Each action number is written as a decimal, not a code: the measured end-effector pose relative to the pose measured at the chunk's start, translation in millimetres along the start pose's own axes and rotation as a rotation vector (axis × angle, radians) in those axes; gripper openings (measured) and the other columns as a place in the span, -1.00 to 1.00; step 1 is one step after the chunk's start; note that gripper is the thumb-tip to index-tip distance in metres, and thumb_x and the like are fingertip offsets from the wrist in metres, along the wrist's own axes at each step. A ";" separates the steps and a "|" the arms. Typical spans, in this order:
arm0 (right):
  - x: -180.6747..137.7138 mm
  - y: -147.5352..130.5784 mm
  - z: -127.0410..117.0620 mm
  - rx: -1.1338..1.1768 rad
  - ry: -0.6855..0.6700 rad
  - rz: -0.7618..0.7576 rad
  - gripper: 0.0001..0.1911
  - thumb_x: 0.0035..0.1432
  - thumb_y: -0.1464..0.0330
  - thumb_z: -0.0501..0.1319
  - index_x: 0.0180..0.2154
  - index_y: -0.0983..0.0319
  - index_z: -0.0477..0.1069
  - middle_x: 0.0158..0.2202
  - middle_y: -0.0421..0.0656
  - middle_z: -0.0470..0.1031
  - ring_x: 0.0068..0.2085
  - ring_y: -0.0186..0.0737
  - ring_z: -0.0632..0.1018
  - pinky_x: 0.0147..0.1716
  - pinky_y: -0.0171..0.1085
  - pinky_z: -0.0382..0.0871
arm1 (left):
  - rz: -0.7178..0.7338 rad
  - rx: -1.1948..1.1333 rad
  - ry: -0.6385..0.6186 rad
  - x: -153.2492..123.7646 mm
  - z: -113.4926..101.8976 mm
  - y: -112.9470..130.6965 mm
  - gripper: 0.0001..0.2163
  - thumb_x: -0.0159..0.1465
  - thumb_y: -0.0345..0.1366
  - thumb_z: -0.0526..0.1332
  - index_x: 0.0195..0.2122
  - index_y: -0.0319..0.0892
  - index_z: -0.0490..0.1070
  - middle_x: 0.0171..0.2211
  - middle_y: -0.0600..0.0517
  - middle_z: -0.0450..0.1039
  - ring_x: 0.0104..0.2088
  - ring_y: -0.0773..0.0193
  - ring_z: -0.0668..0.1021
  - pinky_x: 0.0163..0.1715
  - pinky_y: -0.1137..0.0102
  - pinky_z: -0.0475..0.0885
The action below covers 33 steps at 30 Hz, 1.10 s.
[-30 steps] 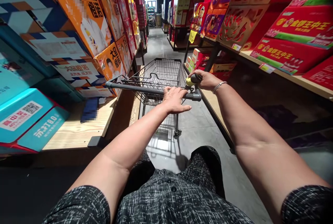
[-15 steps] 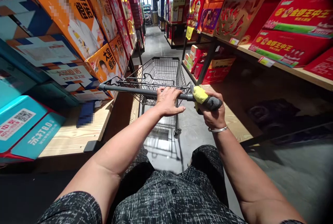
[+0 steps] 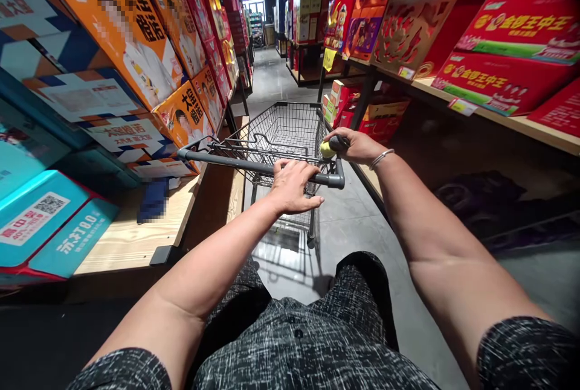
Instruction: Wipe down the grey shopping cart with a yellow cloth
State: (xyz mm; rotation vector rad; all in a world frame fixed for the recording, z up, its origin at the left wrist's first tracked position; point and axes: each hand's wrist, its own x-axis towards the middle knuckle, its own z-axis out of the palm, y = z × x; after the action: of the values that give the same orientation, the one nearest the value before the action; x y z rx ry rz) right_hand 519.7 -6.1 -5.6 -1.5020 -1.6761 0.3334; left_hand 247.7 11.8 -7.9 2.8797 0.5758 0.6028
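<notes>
My left hand lies over the grey handle bar of a wire shopping cart, its fingers bent over the bar and its thumb sticking out on the near side. Wrapped round a yellow and dark grey cloth, my right hand is at the cart's right side, just beyond the handle's corner. The cloth appears to touch the frame there; the fingers partly hide it. The cart's basket holds nothing that I can see.
On the left, a wooden shelf bears orange cartons and turquoise boxes. Red boxes stand on the right-hand shelf. A grey tiled aisle floor runs ahead between the shelves.
My right hand has moved forward and left with the cloth, from the handle's right end to the side frame beyond it. The handle's corner now shows. My left hand stays on the bar.
</notes>
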 end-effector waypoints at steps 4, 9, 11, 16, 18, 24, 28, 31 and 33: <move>-3.5 -10.6 -2.4 0.018 -0.116 0.111 -0.67 -0.13 0.37 0.43 -0.22 0.21 0.57 -0.24 -0.17 0.62 -0.21 -0.18 0.59 -0.04 -0.12 0.52 | 0.025 -0.046 0.021 -8.3 -4.3 -3.6 -0.55 0.15 0.04 0.38 -0.01 -0.05 0.46 -0.04 0.01 0.56 0.02 0.02 0.50 0.20 0.05 0.06; -16.5 -25.8 3.9 -0.016 -0.115 0.114 -0.69 -0.11 0.35 0.41 -0.22 0.21 0.56 -0.27 -0.19 0.61 -0.23 -0.20 0.58 -0.08 -0.17 0.51 | 0.038 -0.102 0.030 -18.1 -13.2 -13.0 -0.58 0.19 0.12 0.36 -0.09 -0.06 0.49 -0.13 0.04 0.60 -0.04 0.06 0.52 0.19 0.08 0.08; -20.6 -30.5 6.8 -0.015 -0.101 0.104 -0.68 -0.10 0.33 0.41 -0.22 0.21 0.55 -0.26 -0.18 0.61 -0.23 -0.20 0.58 -0.09 -0.18 0.51 | 0.036 -0.123 0.039 -20.4 -15.3 -17.8 -0.61 0.21 0.13 0.33 -0.13 -0.06 0.50 -0.16 0.06 0.61 -0.05 0.09 0.52 0.19 0.09 0.08; -29.7 -32.5 19.9 0.016 -0.045 0.067 -0.69 -0.07 0.30 0.38 -0.21 0.19 0.51 -0.22 -0.16 0.59 -0.21 -0.18 0.57 -0.08 -0.13 0.52 | 0.025 -0.158 0.068 -22.6 -17.5 -34.3 -0.68 0.31 0.06 0.23 -0.19 -0.07 0.53 -0.21 0.06 0.63 -0.10 0.13 0.54 0.15 0.10 0.09; -33.8 -30.3 28.9 0.001 0.013 0.043 -0.68 -0.06 0.32 0.34 -0.18 0.18 0.51 -0.19 -0.15 0.57 -0.18 -0.15 0.57 -0.05 -0.10 0.52 | 0.031 -0.171 0.071 -22.6 -18.1 -43.6 -0.69 0.32 0.04 0.20 -0.21 -0.08 0.54 -0.22 0.06 0.63 -0.10 0.12 0.54 0.15 0.09 0.09; -49.7 -32.3 58.3 -0.047 0.270 -0.023 -0.54 -0.11 0.42 0.21 -0.08 0.14 0.47 -0.08 -0.13 0.51 -0.01 -0.05 0.54 0.11 0.00 0.45 | 0.036 -0.169 0.051 -21.5 -21.7 -73.3 -0.73 0.33 -0.04 0.15 -0.29 -0.08 0.53 -0.23 0.04 0.62 -0.04 0.10 0.52 0.20 0.08 0.08; -54.0 -40.8 69.4 -0.042 0.285 -0.014 -0.47 -0.13 0.43 0.19 -0.02 0.14 0.44 -0.02 -0.11 0.48 0.06 -0.03 0.52 0.16 -0.02 0.42 | 0.007 -0.158 0.070 -24.8 -26.5 -75.8 -0.82 0.29 -0.21 0.13 -0.25 -0.06 0.52 -0.06 0.00 0.59 0.09 0.07 0.45 0.25 0.09 0.08; -51.2 -46.7 73.4 -0.052 0.233 -0.008 -0.46 -0.09 0.44 0.20 0.02 0.13 0.43 0.00 -0.10 0.47 0.06 -0.04 0.51 0.17 -0.03 0.41 | -0.025 -0.190 0.119 -31.1 -31.0 -65.2 -0.73 0.23 -0.33 0.07 -0.13 -0.07 0.51 -0.03 -0.02 0.58 0.09 0.08 0.47 0.24 0.12 0.16; -47.6 -50.3 75.5 -0.057 0.201 -0.020 -0.45 -0.07 0.46 0.22 0.04 0.14 0.43 0.02 -0.09 0.46 0.07 -0.03 0.51 0.17 -0.03 0.40 | -0.042 -0.241 0.108 -35.7 -33.6 -56.6 -0.68 0.29 -0.32 0.02 -0.03 -0.08 0.48 -0.08 0.00 0.61 0.02 0.12 0.53 0.24 0.14 0.19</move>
State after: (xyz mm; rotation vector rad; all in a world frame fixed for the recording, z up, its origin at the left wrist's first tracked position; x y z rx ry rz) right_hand 427.3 -37.4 -36.7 -1.5069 -1.5514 0.1199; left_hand 184.5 51.6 -2.2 2.6162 0.5363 0.7683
